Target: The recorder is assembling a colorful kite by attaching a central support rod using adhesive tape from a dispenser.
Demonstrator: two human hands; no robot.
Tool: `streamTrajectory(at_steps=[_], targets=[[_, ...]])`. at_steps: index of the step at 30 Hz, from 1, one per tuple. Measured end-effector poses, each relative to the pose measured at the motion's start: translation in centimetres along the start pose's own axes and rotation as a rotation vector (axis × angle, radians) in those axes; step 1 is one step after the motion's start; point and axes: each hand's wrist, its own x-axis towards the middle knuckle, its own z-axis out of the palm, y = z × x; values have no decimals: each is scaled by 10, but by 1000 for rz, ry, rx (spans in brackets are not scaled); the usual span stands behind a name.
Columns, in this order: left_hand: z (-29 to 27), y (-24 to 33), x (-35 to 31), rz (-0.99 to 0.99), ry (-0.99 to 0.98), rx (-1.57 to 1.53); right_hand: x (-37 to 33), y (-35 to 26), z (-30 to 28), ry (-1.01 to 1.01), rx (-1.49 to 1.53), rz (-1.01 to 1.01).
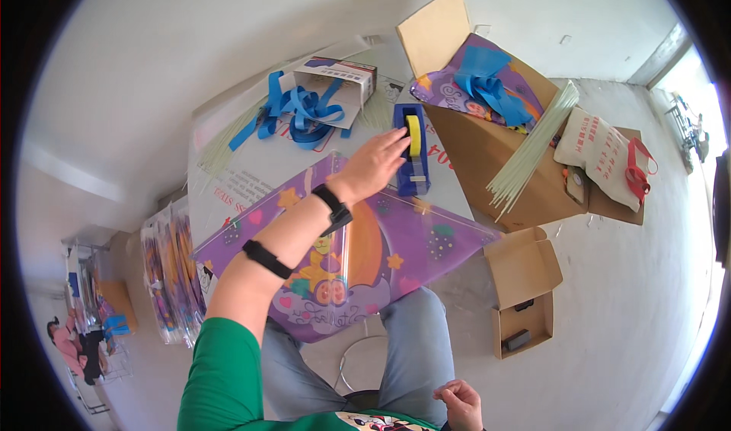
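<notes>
My left hand (371, 166) reaches forward over the table, its fingers stretched out. Its fingertips touch the yellow tape roll (414, 135) in a blue tape dispenser (425, 183). Under my left forearm a purple kite (442, 250) with an orange cartoon print lies spread, its near corner hanging over my lap. Thin rods (340, 260) run down its middle and along its upper edges. My right hand (461, 405) is low by my right thigh, apart from the kite. Its fingers are curled in a pinch; whether something small is in them is hidden.
Blue ribbon (308, 111) spills from a white box (346, 77) at the back left. On the right, a large cardboard box (487, 173) bears pale rods (533, 149), folded purple fabric (442, 88) and a cloth bag (598, 157). A small open carton (525, 309) stands lower right.
</notes>
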Motion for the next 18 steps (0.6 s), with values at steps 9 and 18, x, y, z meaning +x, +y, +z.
streamTrajectory(at_steps=[9, 18], targets=[[53, -23, 51, -82, -164, 338, 19, 6, -2, -15, 53, 17], [44, -51, 86, -315, -468, 259, 56, 6, 23, -76, 186, 25]])
